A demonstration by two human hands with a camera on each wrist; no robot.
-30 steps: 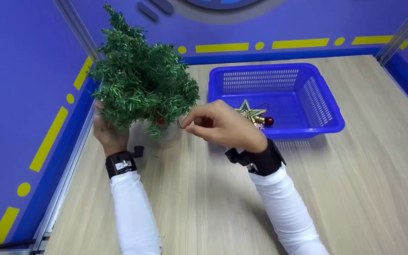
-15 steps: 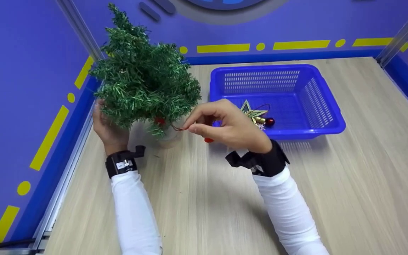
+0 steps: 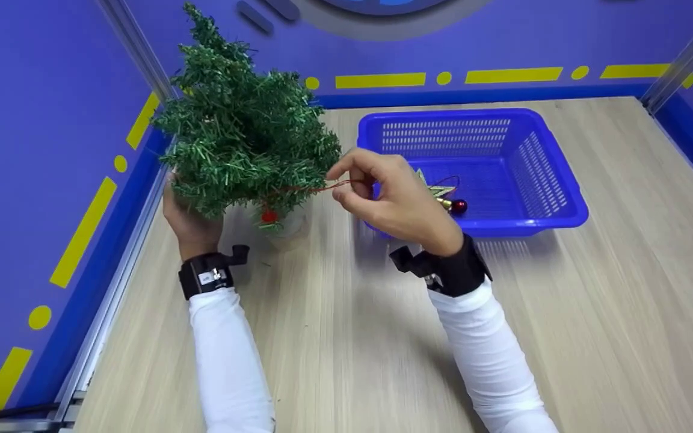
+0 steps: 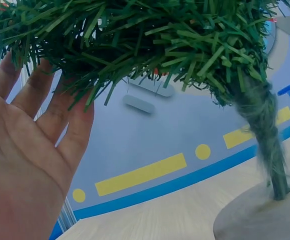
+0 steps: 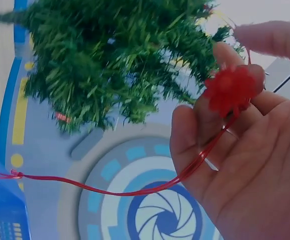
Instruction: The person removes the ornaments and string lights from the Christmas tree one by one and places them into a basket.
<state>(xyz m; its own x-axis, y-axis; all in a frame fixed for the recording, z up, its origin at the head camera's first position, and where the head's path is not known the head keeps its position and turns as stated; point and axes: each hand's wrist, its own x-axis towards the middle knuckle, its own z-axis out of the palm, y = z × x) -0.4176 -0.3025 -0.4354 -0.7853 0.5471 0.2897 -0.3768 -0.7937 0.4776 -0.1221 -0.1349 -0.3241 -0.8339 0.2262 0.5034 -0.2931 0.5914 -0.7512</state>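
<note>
A small green artificial Christmas tree (image 3: 244, 126) stands at the left of the table, its trunk in a pale round base (image 4: 255, 215). My left hand (image 3: 190, 222) reaches under the left branches; in the left wrist view its extended fingers touch the foliage from below. To the right of the tree, my right hand (image 3: 397, 204) holds a red cord (image 3: 322, 189) in its curled fingers. A red flower-shaped ornament (image 5: 230, 90) is against these fingers in the right wrist view, the cord trailing across them. Another red piece (image 3: 269, 215) shows at the lowest branches.
Right of the tree sits a blue plastic basket (image 3: 521, 227). Inside it lie a gold-edged star (image 3: 441, 191), partly hidden by my right hand, and a dark red ball (image 3: 459, 207). Blue panels (image 3: 70, 120) wall the table at the left and back.
My right hand has risen slightly, and more cord shows between it and the tree. The red piece hanging below that hand is out of sight in the head view. My left hand barely moved.
</note>
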